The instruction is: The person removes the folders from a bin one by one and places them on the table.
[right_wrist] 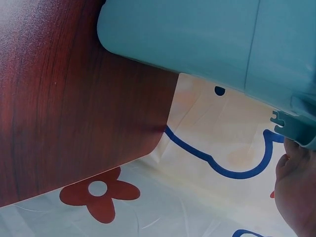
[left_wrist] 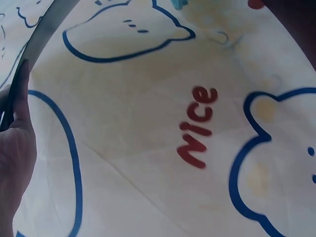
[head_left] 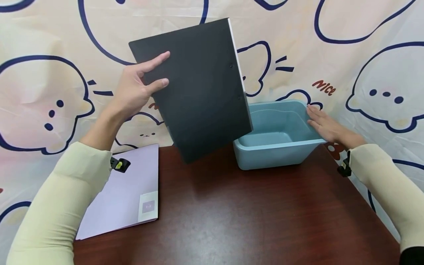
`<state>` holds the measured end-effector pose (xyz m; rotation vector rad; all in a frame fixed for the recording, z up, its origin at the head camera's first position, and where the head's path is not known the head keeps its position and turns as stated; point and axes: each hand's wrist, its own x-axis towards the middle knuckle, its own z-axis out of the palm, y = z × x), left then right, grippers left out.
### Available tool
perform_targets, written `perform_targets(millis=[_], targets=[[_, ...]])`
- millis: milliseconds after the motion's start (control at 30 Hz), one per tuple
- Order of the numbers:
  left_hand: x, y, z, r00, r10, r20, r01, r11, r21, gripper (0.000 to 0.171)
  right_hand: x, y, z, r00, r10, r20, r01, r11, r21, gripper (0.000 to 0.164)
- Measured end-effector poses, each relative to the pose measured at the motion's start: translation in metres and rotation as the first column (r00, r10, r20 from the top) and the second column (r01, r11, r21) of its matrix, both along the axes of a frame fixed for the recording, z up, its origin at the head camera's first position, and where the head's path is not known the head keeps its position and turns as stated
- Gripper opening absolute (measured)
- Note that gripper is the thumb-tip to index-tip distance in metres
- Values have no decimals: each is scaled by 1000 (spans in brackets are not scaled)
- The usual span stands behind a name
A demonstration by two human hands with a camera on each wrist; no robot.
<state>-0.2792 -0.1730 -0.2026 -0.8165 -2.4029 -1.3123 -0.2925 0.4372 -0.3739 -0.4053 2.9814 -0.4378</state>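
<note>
A flat black folder (head_left: pixel 198 84), with a pale edge along its right side, is held tilted above the table by my left hand (head_left: pixel 137 81). The thumb and one finger lie on its dark face near the left edge; the other fingers are hidden behind it. In the left wrist view the folder (left_wrist: pixel 47 37) appears edge-on. Its lower right corner overlaps the left end of a light blue plastic bin (head_left: pixel 271 156); whether they touch I cannot tell. My right hand (head_left: pixel 326 125) grips the bin's right rim, fingers over the edge.
A lilac folder (head_left: pixel 126 191) with a pale label lies at the table's left, partly behind my left sleeve. The dark red wooden table (head_left: pixel 232 213) ends at a right edge. Behind it hangs a cartoon-printed cloth (head_left: pixel 374 22).
</note>
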Motion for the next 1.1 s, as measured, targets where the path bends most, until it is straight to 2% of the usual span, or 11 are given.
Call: perform_targets(millis=[200, 367, 567, 700, 867, 1100], targets=[[5, -23, -7, 999, 35, 6, -34, 996, -82, 62, -1, 0, -1, 1000, 3, -9, -3, 1000, 0, 69], [9, -38, -8, 998, 58, 40, -53, 992, -110, 62, 0, 0, 1, 1000, -4, 6, 4, 1000, 1, 69], [18, -58, -7, 989, 132, 59, -119, 976, -180, 60, 1, 0, 0, 1000, -6, 5, 6, 1000, 16, 70], [22, -70, -14, 983, 166, 74, -146, 964, -222, 59, 0, 0, -1, 1000, 1, -11, -1, 1000, 16, 69], [25, -80, -28, 975, 185, 122, -149, 955, -257, 58, -1, 1, -3, 1000, 12, -18, -12, 1000, 11, 69], [23, -85, -47, 973, 126, 194, -76, 966, -247, 59, 0, 2, -4, 999, 11, -33, -10, 1000, 6, 69]])
